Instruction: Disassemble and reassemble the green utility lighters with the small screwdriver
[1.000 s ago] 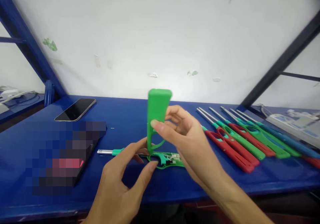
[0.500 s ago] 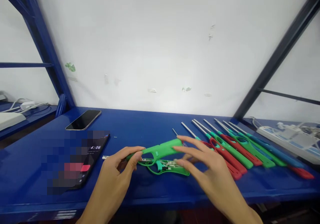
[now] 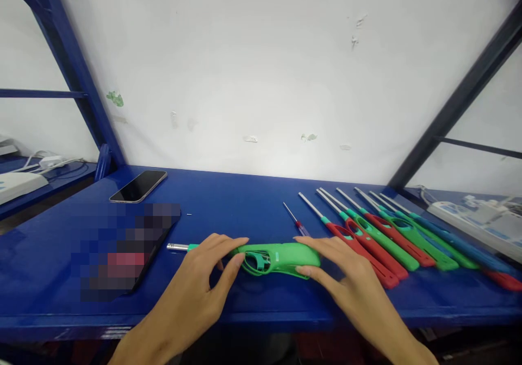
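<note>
A green gas lighter [image 3: 287, 253] lies crosswise near the table's front edge, its metal nozzle [image 3: 177, 247] pointing left. The upper shell half rests over the lower one, slightly out of line, with a gap along the near side. Through the finger loop shows the teal trigger [image 3: 258, 261]. My left hand [image 3: 199, 278] is closed on the neck end, thumb in front and fingers behind. At the handle's right end, my right hand [image 3: 353, 272] grips the shell between thumb and fingers. A small screwdriver [image 3: 302, 228] lies just behind.
Several red, green and blue lighters [image 3: 383, 237] lie in a slanted row on the right. A phone [image 3: 139, 186] sits at the back left, with a partly blurred dark phone [image 3: 150, 261] nearer. Power strips [image 3: 468, 218] stand beyond the blue frame on both sides.
The upper green shell has come down from a raised tilt onto the lower half, covering the inner parts. Both hands lowered with it, and the screwdriver shows more fully.
</note>
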`<state>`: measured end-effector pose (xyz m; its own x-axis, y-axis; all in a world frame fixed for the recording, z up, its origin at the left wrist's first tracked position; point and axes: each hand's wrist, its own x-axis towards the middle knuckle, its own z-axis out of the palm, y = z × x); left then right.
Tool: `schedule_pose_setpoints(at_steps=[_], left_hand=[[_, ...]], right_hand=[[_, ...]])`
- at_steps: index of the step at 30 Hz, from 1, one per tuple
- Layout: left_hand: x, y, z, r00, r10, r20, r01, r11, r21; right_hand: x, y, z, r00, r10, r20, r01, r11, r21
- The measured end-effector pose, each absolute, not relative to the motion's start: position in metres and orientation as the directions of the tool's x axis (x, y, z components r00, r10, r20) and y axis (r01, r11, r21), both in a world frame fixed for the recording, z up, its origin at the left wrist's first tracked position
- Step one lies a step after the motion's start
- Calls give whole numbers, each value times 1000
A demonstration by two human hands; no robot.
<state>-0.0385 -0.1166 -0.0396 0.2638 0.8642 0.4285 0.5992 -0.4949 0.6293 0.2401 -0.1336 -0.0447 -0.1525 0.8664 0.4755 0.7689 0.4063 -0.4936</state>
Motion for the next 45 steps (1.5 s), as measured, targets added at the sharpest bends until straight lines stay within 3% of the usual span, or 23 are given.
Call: schedule_pose_setpoints(at_steps=[5,9,18,26,30,38,45], left_hand=[[-45,-100,-56,423,726,542,683,-649,335],[-48,-90,-64,468,705,533,738,-644,203],[-50,-94,-63,456,792,406,771,-579,264],[-54,-88,-65,495,758,425,745,-622,242],[-55,-84,-67,504,736,452,694,-656,295],[-61,-79,-84,512,706,490,678,-682,274],[-61,-83,-74,484,763,427,661,-639,393]], right_hand=[[241,-133,-54,-148,890,431,764,380,-522],[239,-133,-58,-162,887,432,786,381,-488],[237,-134,-56,-213,919,330,802,358,-479],[237,-134,-59,-225,933,281,812,339,-475],[239,-132,-67,-217,926,308,808,347,-476],[240,-133,-69,-199,926,321,820,336,-463],[238,-132,-68,-211,918,337,811,357,-464]])
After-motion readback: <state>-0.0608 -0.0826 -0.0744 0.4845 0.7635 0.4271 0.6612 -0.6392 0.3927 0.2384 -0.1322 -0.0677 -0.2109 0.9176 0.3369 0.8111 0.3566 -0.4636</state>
